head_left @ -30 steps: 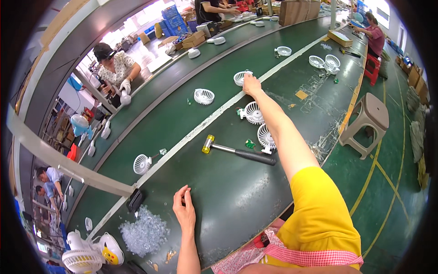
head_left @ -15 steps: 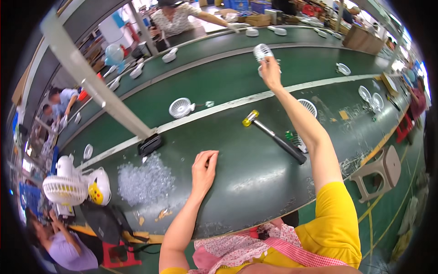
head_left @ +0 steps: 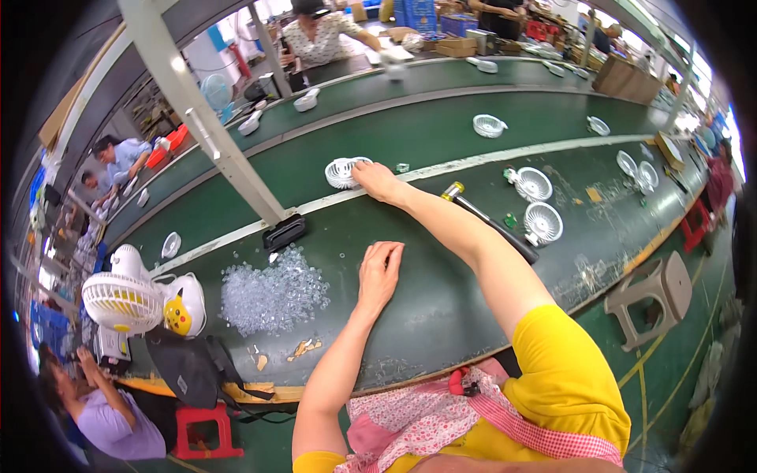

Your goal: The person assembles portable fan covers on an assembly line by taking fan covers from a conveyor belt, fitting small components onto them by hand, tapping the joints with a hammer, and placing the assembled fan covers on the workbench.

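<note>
My right hand (head_left: 377, 180) reaches across to the conveyor, its fingers closed over the right side of a round white slotted fan housing (head_left: 339, 173). My left hand (head_left: 380, 270) hovers over the dark worktop, its fingers curled and thumb pressed in; whatever it may hold is hidden. Left of it lies a heap of small clear plastic pieces (head_left: 272, 292). A mallet (head_left: 453, 191) with yellow faces and a black handle lies partly behind my right forearm. Beyond that forearm sit two more white fan housings, a nearer one (head_left: 543, 224) and a farther one (head_left: 532, 184), beside green circuit boards.
A grey metal post (head_left: 209, 126) rises from a black foot (head_left: 284, 233) at the worktop's far edge. On the left stand a white desk fan (head_left: 122, 299) and a black bag (head_left: 185, 370). Another white housing (head_left: 490, 126) lies on the green belt. Co-workers sit across and at left.
My right hand has let go of a white housing, which now lies on the belt, and moved left onto another one. My left hand remains curled above the worktop.
</note>
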A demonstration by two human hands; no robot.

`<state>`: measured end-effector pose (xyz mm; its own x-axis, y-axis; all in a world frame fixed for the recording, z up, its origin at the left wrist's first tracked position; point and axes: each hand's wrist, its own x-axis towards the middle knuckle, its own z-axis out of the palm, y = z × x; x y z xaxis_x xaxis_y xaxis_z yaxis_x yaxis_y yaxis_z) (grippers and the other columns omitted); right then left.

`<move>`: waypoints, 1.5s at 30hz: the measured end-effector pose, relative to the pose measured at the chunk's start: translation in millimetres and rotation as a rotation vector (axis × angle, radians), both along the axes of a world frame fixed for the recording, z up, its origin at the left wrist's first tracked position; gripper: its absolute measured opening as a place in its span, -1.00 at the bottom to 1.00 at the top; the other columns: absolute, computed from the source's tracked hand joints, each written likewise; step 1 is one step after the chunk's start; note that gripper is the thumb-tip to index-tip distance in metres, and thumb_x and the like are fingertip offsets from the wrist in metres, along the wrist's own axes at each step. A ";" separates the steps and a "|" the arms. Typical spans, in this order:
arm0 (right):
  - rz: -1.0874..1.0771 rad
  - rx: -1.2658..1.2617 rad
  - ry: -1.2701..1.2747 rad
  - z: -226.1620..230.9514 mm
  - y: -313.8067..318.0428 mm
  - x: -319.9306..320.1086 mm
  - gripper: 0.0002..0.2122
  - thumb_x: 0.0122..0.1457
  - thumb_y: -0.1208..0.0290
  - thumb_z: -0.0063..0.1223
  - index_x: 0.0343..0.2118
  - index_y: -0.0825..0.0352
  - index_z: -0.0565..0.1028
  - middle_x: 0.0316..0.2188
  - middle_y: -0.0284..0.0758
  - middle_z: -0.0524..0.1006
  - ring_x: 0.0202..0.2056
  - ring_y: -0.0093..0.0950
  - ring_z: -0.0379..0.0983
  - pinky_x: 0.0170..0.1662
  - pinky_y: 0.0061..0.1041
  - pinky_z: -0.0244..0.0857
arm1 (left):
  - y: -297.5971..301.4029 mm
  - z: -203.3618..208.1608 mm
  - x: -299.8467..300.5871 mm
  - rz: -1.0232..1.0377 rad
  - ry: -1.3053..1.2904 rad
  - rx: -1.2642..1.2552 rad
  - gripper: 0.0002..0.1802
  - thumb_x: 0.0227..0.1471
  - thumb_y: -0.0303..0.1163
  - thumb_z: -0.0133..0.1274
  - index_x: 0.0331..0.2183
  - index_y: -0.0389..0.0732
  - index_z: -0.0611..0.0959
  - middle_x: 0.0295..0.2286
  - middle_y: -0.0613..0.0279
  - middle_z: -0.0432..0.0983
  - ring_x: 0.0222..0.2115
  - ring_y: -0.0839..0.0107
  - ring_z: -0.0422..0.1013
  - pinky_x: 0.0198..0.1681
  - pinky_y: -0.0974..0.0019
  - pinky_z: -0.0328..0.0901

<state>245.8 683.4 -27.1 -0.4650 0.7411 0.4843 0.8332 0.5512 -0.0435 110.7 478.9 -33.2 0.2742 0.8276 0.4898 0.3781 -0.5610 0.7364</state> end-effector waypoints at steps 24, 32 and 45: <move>-0.263 0.057 0.033 2.4 -30.5 125.6 -0.83 0.08 0.53 -0.03 -0.25 0.42 0.47 -0.16 -0.11 0.49 -0.15 -0.16 0.50 -0.11 -0.22 0.43 | -1.0 3.2 1.7 -0.116 0.068 -0.037 -0.76 0.24 -0.43 -0.05 -0.28 -0.36 0.67 -0.32 0.12 0.60 -0.25 0.34 0.50 -0.11 0.34 0.34; -0.370 0.194 0.039 31.9 -138.3 204.0 -0.77 0.02 0.52 0.05 -0.23 0.42 0.41 -0.21 -0.15 0.44 -0.14 -0.21 0.45 -0.10 -0.26 0.39 | 1.8 0.1 -6.8 -0.104 0.056 0.000 -0.80 0.24 -0.44 -0.02 -0.26 -0.31 0.66 -0.32 0.14 0.56 -0.31 0.30 0.42 -0.23 0.30 0.30; -0.285 0.211 0.241 34.5 -215.8 175.2 -0.78 -0.09 0.59 0.08 -0.32 0.37 0.40 -0.20 -0.23 0.40 -0.13 -0.24 0.37 -0.10 -0.30 0.29 | -5.2 0.7 -5.6 -0.028 -0.033 -0.066 -0.69 0.26 -0.46 -0.04 0.02 -0.26 0.54 -0.19 0.17 0.52 -0.27 0.45 0.39 -0.25 0.39 0.30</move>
<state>421.1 467.6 7.4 -0.1107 0.6964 0.7091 0.9332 0.3182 -0.1667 105.1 473.7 -32.5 0.2817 0.8508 0.4435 0.3380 -0.5206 0.7841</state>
